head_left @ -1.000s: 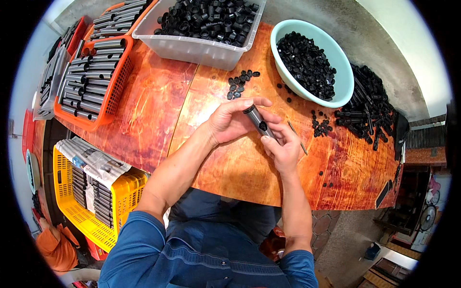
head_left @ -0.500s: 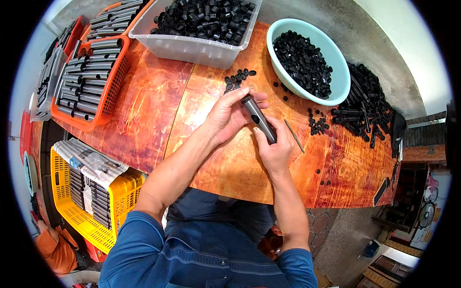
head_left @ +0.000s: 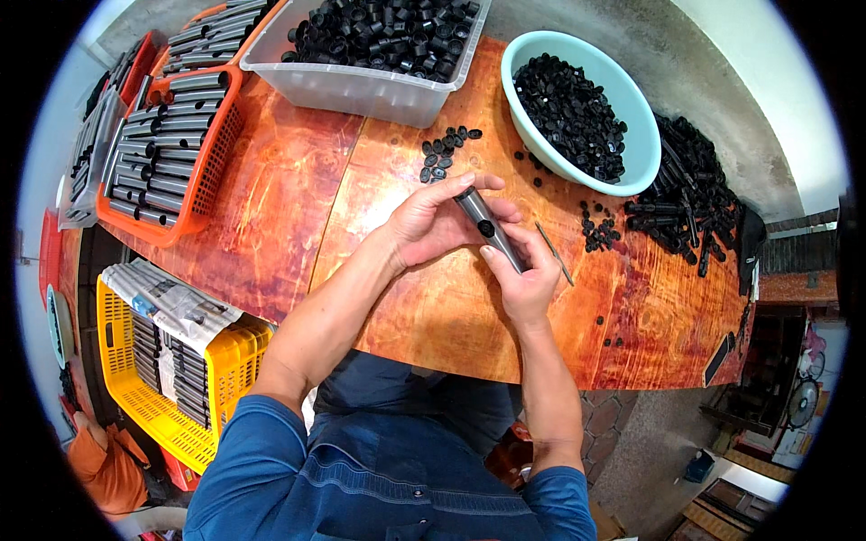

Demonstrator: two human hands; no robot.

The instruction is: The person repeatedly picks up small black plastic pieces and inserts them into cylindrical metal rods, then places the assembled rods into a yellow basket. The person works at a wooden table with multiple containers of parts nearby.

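Note:
Both hands hold a dark grey metallic tube (head_left: 475,211) above the middle of the wooden table (head_left: 379,311). The tube slants from upper left to lower right and has a round dark hole in its side. At its upper end, which looks black, the thumb and fingers of my left hand (head_left: 431,216) are closed. My right hand (head_left: 527,281) grips the lower end, its thumb lying along the side. Just beyond the left fingertips lie several small black oval pieces (head_left: 440,162). A thin metal rod (head_left: 554,254) rests on the table beside my right hand.
A clear bin (head_left: 361,97) of black rings and a light blue basin (head_left: 642,144) of small black parts stand at the back. Black parts (head_left: 690,194) are heaped at right. Orange baskets (head_left: 170,236) of tubes and a yellow crate (head_left: 162,431) are at left. Another person's orange clothing (head_left: 106,471) shows lower left.
The tube and both hands have shifted slightly, the right hand a little to the right and down. Both hands keep their hold on the tube.

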